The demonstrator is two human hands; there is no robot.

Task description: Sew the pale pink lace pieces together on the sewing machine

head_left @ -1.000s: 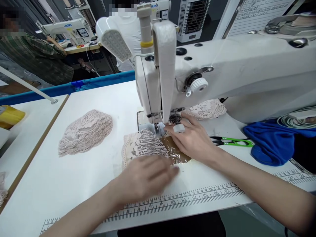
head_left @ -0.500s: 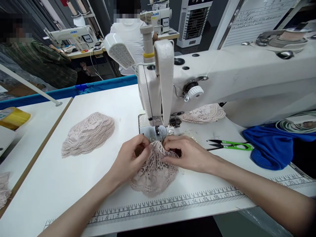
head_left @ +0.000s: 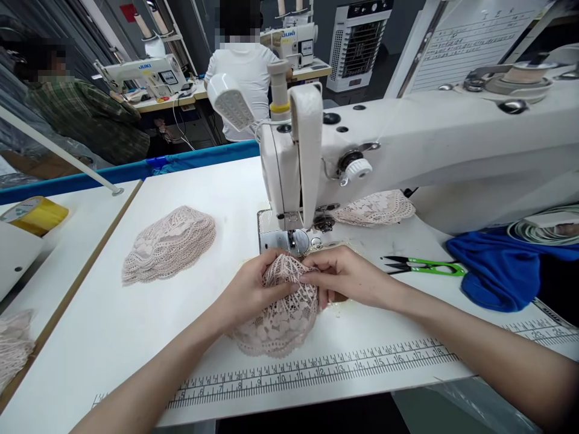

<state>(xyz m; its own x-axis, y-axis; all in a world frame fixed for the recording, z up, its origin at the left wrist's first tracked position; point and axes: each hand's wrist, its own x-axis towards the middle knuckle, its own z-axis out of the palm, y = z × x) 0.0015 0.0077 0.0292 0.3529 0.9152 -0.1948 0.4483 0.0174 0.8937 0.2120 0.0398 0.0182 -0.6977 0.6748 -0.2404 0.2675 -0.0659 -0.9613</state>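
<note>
Beyond the ruler markings (head_left: 298, 378) on the surface (head_left: 362, 334), my left hand (head_left: 248, 289) and right hand (head_left: 348, 277) are pinching a lace piece (head_left: 280, 331), nearly closed on its far part. I am seemingly lining up its edge, just short of the presser foot (head_left: 292, 237); feeding it there would be calling for an even hold. A lace stack (head_left: 169, 247) is lying left.

There are two foreground hands (head_left: 246, 292), two JUKI-labelled machines (head_left: 145, 77), two co-workers (head_left: 242, 69) and one pair of snips (head_left: 423, 262).
</note>
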